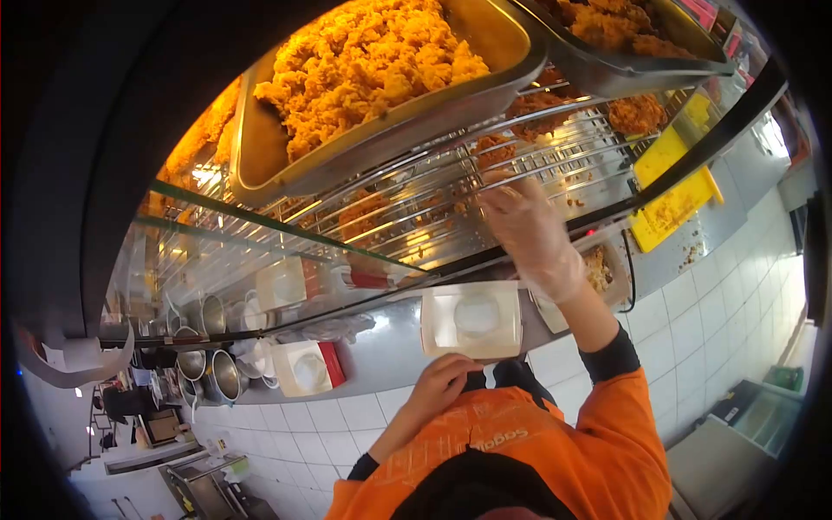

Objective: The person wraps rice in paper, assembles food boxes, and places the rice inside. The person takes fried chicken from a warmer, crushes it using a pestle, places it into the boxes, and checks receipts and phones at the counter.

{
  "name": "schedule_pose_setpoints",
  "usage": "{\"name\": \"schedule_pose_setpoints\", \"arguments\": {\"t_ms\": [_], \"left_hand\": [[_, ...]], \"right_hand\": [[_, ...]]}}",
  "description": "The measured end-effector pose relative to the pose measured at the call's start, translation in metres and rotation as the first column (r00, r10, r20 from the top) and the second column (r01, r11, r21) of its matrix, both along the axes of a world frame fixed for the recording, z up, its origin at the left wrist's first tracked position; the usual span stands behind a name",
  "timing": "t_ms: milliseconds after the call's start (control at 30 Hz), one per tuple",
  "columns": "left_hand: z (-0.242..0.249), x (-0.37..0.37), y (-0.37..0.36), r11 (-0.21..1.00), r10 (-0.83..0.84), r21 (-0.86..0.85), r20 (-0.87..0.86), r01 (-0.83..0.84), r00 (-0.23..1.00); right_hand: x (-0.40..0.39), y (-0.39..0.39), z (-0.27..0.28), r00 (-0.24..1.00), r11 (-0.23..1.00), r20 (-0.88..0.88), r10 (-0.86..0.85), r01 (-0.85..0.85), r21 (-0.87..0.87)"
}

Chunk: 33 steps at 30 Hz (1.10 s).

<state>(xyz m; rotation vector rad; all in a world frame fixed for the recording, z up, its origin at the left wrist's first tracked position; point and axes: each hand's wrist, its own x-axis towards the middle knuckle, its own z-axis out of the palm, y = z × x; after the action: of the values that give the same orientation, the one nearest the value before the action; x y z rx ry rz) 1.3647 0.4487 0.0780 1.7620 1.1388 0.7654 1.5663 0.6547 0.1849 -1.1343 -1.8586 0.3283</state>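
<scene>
My right hand (533, 238), in a clear plastic glove, reaches into the heated display with its fingers drawn together over the wire rack (433, 208). Just beyond the fingertips lies a fried piece (496, 151); what the fingers hold, if anything, is too small to tell. My bare left hand (438, 390) is closed at the near rim of an open white box (475, 319). That box stands on the metal counter and has a pale round shape inside.
Above the rack is a metal tray (381, 130) heaped with fried pieces, with another tray (607, 69) beside it. A glass pane (286, 234) edges the display. Nearby are a yellow board (676, 186), a red-and-white box (308, 368), a partly hidden food box (607, 269) and metal bowls (225, 377).
</scene>
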Motion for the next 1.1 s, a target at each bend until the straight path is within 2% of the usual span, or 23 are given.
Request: {"name": "schedule_pose_setpoints", "arguments": {"t_ms": [33,100,133,167,200,233,267,300,333,367,400,467,533,567,633,667,800,833,867,1000,1100], "left_hand": [[0.012,0.002,0.006,1.000,0.000,-0.021,0.005,0.000,1.000],[0.009,-0.003,0.020,0.998,-0.058,0.012,-0.017,0.058,0.998],[0.010,-0.003,0.014,0.998,-0.066,0.001,-0.024,0.066,0.998],[0.013,-0.003,0.016,0.997,-0.075,0.015,-0.030,0.076,0.997],[0.015,-0.003,0.017,0.996,-0.086,0.029,-0.048,0.087,0.995],[0.016,-0.003,0.018,0.994,-0.098,0.043,-0.061,0.101,0.993],[0.014,-0.001,0.019,0.991,-0.113,0.064,-0.071,0.117,0.991],[0.010,0.000,0.020,0.990,-0.117,0.073,-0.077,0.122,0.990],[0.011,0.005,0.022,0.987,-0.130,0.082,-0.082,0.137,0.988],[0.015,0.008,0.023,0.985,-0.143,0.089,-0.093,0.151,0.985],[0.017,0.008,0.024,0.982,-0.155,0.096,-0.110,0.165,0.982],[0.018,0.012,0.022,0.974,-0.177,0.118,-0.119,0.191,0.977],[0.017,0.014,0.018,0.966,-0.208,0.130,-0.124,0.223,0.970],[0.015,0.015,0.015,0.962,-0.223,0.135,-0.122,0.239,0.967],[0.012,0.015,0.009,0.954,-0.248,0.138,-0.125,0.265,0.961],[0.011,0.014,0.004,0.952,-0.256,0.136,-0.132,0.274,0.958],[0.018,0.005,-0.009,0.961,-0.197,0.169,-0.130,0.217,0.972],[0.024,0.003,-0.015,0.985,-0.134,0.099,-0.098,0.144,0.986],[0.021,-0.002,-0.020,0.987,-0.116,0.100,-0.100,0.126,0.988],[0.007,-0.021,-0.036,0.993,-0.028,0.110,-0.079,0.036,0.997],[0.004,-0.021,-0.039,0.993,0.006,0.122,-0.062,0.002,0.998]], "right_hand": [[0.015,-0.016,0.011,0.999,0.995,0.046,-0.026,0.021,0.100],[0.052,-0.048,0.008,0.968,0.994,-0.229,-0.106,0.095,-0.058],[0.072,-0.064,-0.014,0.899,0.977,-0.398,-0.183,0.120,-0.178],[0.089,-0.082,-0.023,0.915,0.938,-0.228,-0.334,0.299,-0.174],[0.096,-0.097,-0.035,0.748,0.938,-0.577,-0.327,0.182,-0.296],[0.099,-0.109,-0.054,0.454,0.933,-0.826,-0.334,0.033,-0.359],[0.107,-0.119,-0.078,0.084,0.929,-0.936,-0.342,-0.120,-0.350],[0.116,-0.126,-0.098,0.720,0.867,-0.569,-0.398,0.092,-0.491],[0.125,-0.133,-0.119,0.907,0.845,0.088,-0.411,0.415,-0.337],[0.120,-0.137,-0.117,0.833,0.824,0.360,-0.421,0.517,-0.231],[0.114,-0.139,-0.115,0.686,0.807,0.595,-0.419,0.582,-0.102],[0.099,-0.140,-0.084,0.819,0.807,0.312,-0.481,0.553,-0.207],[0.089,-0.135,-0.045,0.853,0.814,0.001,-0.522,0.499,-0.297],[0.086,-0.130,-0.050,0.966,0.961,0.019,-0.258,0.259,-0.101],[0.054,-0.107,-0.051,0.986,0.994,0.150,0.072,-0.084,0.073],[0.024,-0.092,-0.043,0.971,0.988,0.204,0.129,-0.143,0.055],[-0.006,-0.045,-0.078,0.951,0.977,0.258,0.169,-0.197,0.085],[-0.013,-0.035,-0.086,0.944,0.973,0.273,0.183,-0.214,0.087],[-0.018,-0.028,-0.087,0.938,0.969,0.286,0.197,-0.230,0.088],[-0.028,0.000,-0.077,0.860,0.907,0.307,0.407,-0.420,-0.024],[-0.036,-0.006,-0.065,0.830,0.958,0.492,0.262,-0.284,-0.032]]}}
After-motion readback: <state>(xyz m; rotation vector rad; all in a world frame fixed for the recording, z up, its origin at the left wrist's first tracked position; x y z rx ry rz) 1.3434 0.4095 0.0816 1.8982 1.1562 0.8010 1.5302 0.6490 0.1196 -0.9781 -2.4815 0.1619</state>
